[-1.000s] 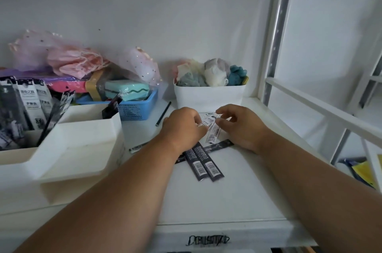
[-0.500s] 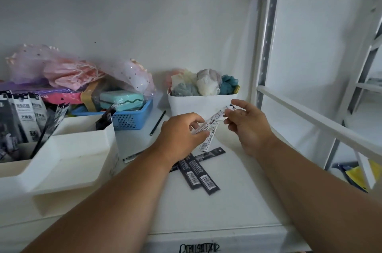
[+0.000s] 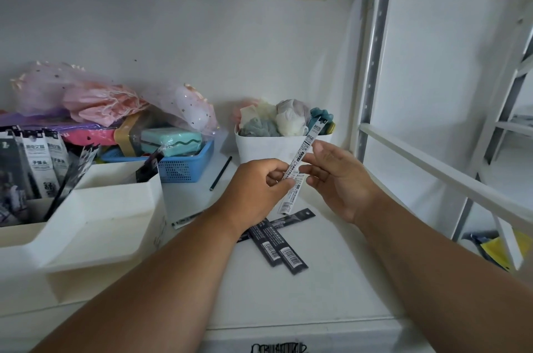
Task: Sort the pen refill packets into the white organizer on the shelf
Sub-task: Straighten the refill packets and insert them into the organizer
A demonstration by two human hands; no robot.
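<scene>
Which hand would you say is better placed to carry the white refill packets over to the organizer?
Left, probably. The left hand already pinches the white refill packets, and the white organizer stands on its side; the right hand only steadies them, farther away.

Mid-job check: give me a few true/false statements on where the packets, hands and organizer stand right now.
1. Both hands, left hand and right hand, hold white packets above the shelf. True.
2. No packets remain on the shelf. False: dark packets lie there under the hands.
3. The organizer sits left of the hands. True.
4. The blue basket is at the shelf's front edge. False: it stands at the back, behind the organizer.
5. A pencil lies between the blue basket and the white bin. True.
</scene>
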